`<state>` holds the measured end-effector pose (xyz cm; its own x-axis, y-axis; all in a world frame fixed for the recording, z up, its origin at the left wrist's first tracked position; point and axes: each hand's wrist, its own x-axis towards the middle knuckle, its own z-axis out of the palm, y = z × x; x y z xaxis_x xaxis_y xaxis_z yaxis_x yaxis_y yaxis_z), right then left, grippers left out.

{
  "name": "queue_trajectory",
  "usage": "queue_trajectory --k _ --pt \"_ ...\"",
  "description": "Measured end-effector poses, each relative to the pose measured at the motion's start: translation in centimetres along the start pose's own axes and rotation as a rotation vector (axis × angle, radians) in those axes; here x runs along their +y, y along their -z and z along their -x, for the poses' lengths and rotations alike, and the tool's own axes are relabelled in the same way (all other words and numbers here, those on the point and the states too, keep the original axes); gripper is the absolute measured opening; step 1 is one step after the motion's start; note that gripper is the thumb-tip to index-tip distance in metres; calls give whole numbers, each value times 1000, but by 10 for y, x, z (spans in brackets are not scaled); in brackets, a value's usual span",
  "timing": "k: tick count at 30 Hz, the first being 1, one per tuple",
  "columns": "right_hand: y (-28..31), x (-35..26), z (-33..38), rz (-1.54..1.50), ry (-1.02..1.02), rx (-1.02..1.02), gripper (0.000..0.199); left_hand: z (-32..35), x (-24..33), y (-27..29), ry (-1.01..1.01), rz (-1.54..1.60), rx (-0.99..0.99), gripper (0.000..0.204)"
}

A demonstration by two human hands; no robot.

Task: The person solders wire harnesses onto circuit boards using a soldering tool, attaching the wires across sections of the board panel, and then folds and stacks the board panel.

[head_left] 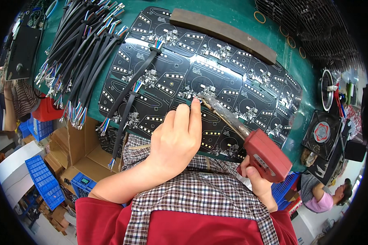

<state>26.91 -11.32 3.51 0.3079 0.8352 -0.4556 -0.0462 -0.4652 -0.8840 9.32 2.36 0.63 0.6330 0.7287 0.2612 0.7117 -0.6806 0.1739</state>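
My right hand is wrapped round the grip of a red soldering gun. Its long metal barrel slants up and left, ending at a black circuit board in the middle of a joined panel. Right beside that tip is my left hand, index finger extended to the board's cluster of small parts, other fingers curled. Whatever its fingertips may pinch is hidden. To the left, two black cables with coloured wire ends lie across the boards, their upper ends at component clusters.
A thick bundle of black cables lies at the left of the green mat. A dark bar rests along the boards' far edge. At right stand a fan and a round metal-rimmed container. Other people are at both sides.
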Motion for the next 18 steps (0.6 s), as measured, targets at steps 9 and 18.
queue_trajectory --k 9,18 --pt "-2 -8 -2 -159 49 -36 60 1 -3 0 -1 52 41 37" --pt "-1 -4 1 -31 16 5 58 -1 -1 2 -6 4 1 37"
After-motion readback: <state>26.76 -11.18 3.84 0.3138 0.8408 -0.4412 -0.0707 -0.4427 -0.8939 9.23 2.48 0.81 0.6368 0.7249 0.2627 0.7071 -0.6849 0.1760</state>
